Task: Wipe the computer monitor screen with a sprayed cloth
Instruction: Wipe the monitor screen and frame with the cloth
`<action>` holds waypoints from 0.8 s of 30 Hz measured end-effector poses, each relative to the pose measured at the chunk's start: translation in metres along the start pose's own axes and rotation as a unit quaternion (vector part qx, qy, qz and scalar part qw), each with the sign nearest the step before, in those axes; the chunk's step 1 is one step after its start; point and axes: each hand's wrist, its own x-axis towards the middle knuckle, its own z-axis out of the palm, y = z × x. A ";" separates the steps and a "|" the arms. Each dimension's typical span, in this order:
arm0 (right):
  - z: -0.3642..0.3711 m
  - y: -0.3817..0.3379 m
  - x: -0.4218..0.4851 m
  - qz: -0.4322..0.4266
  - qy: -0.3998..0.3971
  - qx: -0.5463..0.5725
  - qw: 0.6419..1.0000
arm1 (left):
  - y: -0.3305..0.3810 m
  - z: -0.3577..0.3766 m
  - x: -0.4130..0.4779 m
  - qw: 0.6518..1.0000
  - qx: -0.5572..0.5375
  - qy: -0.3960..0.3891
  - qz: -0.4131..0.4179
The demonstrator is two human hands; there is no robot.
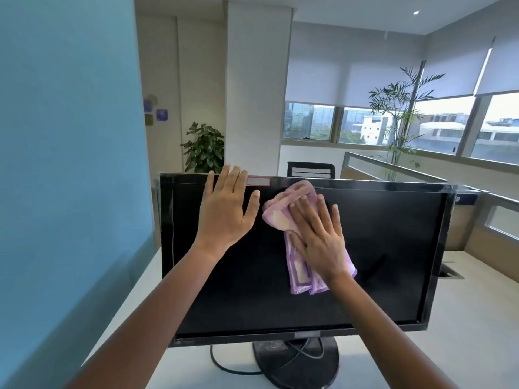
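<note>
Two bare forearms reach up from the near edge of the desk. Left hand: released, fingers straight and together, palm flat toward the upper left of the monitor screen, fingertips over the top bezel. Can't tell if it actually touches. Right hand: also released, not grasping, fingers straight and spread, pressing the cloth flat against the screen, upper middle. Cloth is purple with cream patches, folded; its top end is bunched at the top bezel just beside a pale sticker, and its bottom end hangs past the wrist.

Monitor dark, upright on a round black base, toward the desk's left edge next to a blue partition. Black cable loops on the desk left of the base. Behind: black chair, leafy plant, tall thin plant, windows with blinds half down.
</note>
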 end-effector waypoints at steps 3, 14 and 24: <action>-0.012 0.049 -0.011 0.038 -0.009 -0.027 0.999 | 0.019 0.007 0.004 1.000 0.004 -0.004 0.012; -0.026 0.167 -0.073 0.396 -0.026 0.056 0.916 | 0.031 0.020 0.004 1.000 0.004 0.012 0.024; -0.014 0.096 -0.071 0.451 0.056 0.122 0.882 | 0.005 0.023 -0.016 0.999 -0.001 0.025 0.036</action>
